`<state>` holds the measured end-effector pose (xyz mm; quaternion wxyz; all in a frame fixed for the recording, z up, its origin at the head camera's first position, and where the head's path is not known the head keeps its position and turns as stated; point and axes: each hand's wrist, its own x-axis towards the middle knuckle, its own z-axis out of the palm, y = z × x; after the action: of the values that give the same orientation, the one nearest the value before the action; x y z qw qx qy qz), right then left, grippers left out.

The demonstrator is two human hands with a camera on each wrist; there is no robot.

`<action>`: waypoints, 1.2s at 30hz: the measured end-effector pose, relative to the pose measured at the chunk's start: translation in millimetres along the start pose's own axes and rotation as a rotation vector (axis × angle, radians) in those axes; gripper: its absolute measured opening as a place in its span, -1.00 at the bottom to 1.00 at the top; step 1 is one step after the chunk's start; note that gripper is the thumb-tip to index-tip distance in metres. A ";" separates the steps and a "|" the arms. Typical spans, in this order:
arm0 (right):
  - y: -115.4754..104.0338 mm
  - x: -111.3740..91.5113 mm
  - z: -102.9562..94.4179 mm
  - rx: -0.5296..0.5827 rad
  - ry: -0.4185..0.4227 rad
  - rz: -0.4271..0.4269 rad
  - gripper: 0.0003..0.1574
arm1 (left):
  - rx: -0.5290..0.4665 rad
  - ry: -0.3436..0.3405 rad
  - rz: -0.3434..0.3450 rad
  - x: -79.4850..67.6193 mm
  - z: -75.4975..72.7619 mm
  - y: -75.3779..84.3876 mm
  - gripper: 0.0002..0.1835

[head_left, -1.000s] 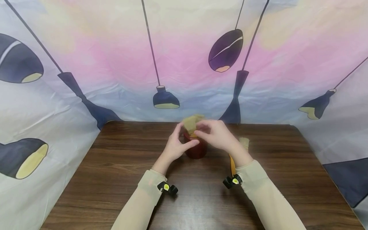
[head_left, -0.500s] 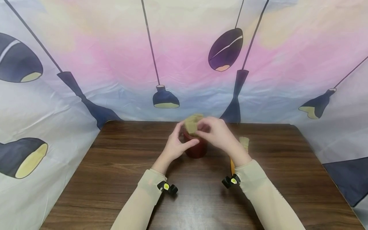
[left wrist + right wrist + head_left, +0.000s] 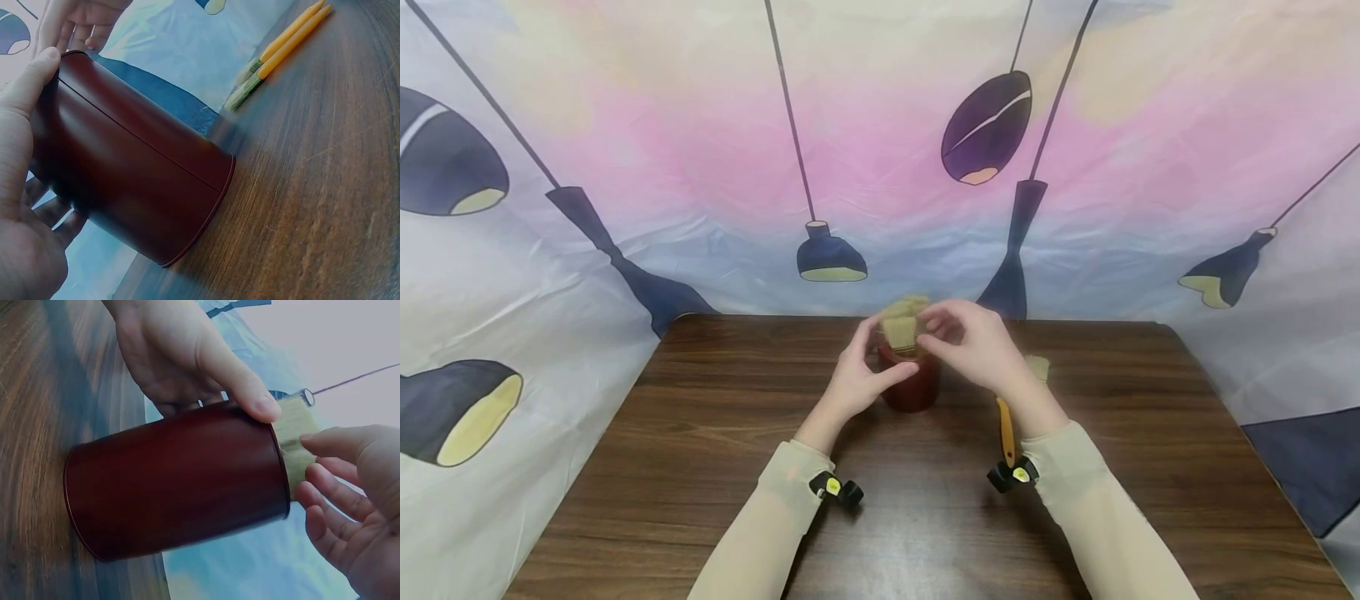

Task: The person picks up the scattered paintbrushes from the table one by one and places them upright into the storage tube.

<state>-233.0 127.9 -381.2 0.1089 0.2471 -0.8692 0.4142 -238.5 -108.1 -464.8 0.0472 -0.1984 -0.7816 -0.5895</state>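
Note:
A dark red cylindrical cup stands upright on the table. My left hand holds it near the rim, thumb on the near side and fingers round the far side. Pale bristles of brushes stick up out of the cup; their handles are hidden inside. My right hand is at the right of the bristles, fingers loosely bent with a gap between thumb and forefinger. In the right wrist view its fingertips overlap the edge of the bristles; whether they touch cannot be told.
Two more brushes with orange handles lie on the wooden table to the right of the cup. In the head view my right forearm partly covers them. A cloth printed with lamps hangs behind the table's far edge.
My right hand has drawn slightly back to the right from the bristles, and its fingers have spread. The brush tops sit side by side in the cup. My left hand stays put.

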 end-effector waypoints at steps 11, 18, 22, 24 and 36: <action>31.9 -27.0 -30.1 -0.027 0.096 0.121 -0.55 | -0.009 0.006 -0.032 0.8 -0.1 2.6 -0.02; 65.8 -56.6 -45.4 -0.083 0.165 0.203 -0.52 | -0.002 0.004 -0.045 -0.3 0.2 2.4 0.00; 82.8 -75.0 -47.7 -0.117 0.202 0.230 -0.51 | -0.013 0.001 -0.047 -0.4 1.1 3.0 -0.01; 90.6 -84.4 -46.9 -0.133 0.204 0.250 -0.48 | -0.018 -0.003 -0.048 -0.1 1.9 2.6 -0.01; 113.4 -115.5 -45.9 -0.207 0.022 0.436 -0.09 | 0.005 -0.001 -0.045 0.3 0.4 2.2 -0.02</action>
<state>-194.0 263.3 -473.2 0.0512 0.0368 -0.9385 0.3395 -237.9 -107.2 -462.8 0.0340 -0.1810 -0.7872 -0.5885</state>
